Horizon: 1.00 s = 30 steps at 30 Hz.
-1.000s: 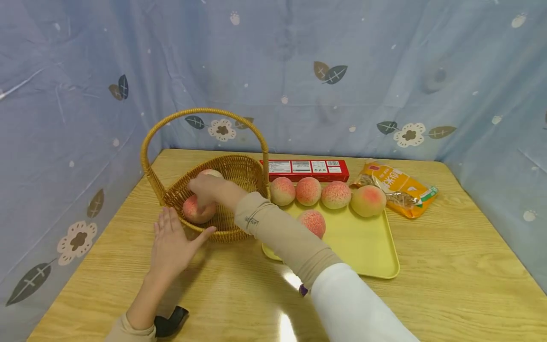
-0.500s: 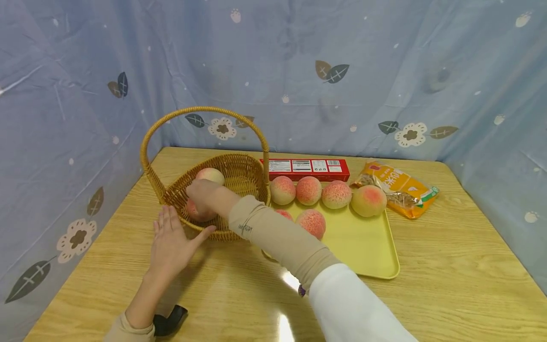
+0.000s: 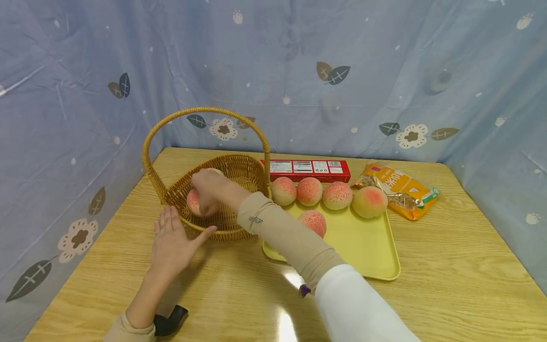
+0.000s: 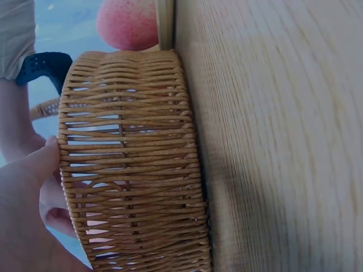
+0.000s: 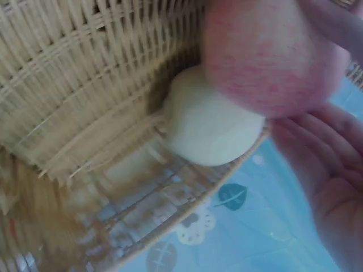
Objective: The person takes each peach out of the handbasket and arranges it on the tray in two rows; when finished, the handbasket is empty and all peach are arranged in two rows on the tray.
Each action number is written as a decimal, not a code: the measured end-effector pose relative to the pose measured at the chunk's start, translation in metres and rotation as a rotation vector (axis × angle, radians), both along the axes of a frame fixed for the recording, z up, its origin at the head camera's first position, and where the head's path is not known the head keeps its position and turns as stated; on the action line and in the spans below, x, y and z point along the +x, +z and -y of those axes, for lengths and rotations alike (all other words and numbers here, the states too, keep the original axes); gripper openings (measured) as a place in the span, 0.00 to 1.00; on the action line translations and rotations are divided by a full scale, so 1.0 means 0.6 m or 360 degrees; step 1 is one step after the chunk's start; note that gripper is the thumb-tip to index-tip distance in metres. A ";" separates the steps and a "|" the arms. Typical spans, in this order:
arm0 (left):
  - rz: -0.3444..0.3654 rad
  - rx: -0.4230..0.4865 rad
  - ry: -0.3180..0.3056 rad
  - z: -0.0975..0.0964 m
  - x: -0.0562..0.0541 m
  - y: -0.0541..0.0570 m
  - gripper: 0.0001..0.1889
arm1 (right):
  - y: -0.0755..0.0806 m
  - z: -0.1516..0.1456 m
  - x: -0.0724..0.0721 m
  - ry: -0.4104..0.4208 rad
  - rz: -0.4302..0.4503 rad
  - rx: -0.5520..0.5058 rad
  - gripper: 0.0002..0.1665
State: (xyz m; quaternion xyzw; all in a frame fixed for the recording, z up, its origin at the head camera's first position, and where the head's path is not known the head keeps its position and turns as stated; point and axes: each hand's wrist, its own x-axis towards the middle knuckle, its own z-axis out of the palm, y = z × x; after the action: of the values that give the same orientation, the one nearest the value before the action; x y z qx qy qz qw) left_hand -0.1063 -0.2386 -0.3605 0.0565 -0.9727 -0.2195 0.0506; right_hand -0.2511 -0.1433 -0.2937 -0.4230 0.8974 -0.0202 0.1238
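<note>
A wicker basket [image 3: 243, 173] with a tall arched handle stands on the left of the table. Inside it, my right hand [image 3: 209, 187] grips a pink peach [image 3: 193, 202], which shows large at the upper right of the right wrist view. A second, paler peach [image 5: 212, 122] lies against the basket wall, mostly hidden by the hand in the head view. My left hand [image 3: 173, 242] rests at the basket's near left rim, fingers straight and thumb spread. In the left wrist view, that thumb touches the rim of the woven side.
Right of the basket, a yellow tray [image 3: 363, 251] carries several peaches, four in none of my hands. Behind it lies a red box [image 3: 307, 170]. An orange snack bag [image 3: 397, 190] sits at the back right. Patterned blue cloth [image 3: 278, 71] surrounds the table [image 3: 453, 266].
Within the basket, my right hand has shifted slightly up and right with the gripped peach. It now covers more of the second peach. My left hand has stayed put.
</note>
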 end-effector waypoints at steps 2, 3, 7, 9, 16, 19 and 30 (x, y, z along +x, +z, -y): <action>0.0006 0.0000 0.0000 -0.001 0.000 0.000 0.63 | 0.002 -0.009 -0.007 -0.0047 0.0076 -0.0162 0.28; 0.0013 -0.0001 0.0000 -0.001 -0.001 0.001 0.63 | 0.004 -0.016 -0.010 -0.0072 0.0126 -0.0261 0.30; 0.0032 -0.0005 0.0002 -0.003 -0.002 0.002 0.63 | 0.008 -0.051 -0.024 -0.0219 0.0372 -0.0711 0.38; 0.0031 -0.0008 0.0002 -0.003 -0.002 0.002 0.63 | 0.009 -0.069 -0.030 -0.0299 0.0513 -0.0920 0.37; 0.0000 -0.0004 0.0012 -0.005 -0.002 0.000 0.63 | 0.019 -0.130 -0.030 -0.0526 0.1022 -0.1400 0.36; 0.0000 0.0009 0.0021 -0.006 -0.003 -0.001 0.63 | 0.023 -0.154 -0.022 -0.0589 0.1129 -0.1474 0.35; 0.0016 0.0012 0.0037 -0.006 -0.001 -0.002 0.64 | 0.009 -0.246 0.032 -0.0689 0.1127 -0.1508 0.34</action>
State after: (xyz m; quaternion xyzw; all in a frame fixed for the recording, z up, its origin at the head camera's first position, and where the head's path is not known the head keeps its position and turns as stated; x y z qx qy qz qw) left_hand -0.1067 -0.2351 -0.3616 0.0691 -0.9714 -0.2222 0.0481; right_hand -0.2322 0.0043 -0.2885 -0.2083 0.7610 -0.5790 0.2057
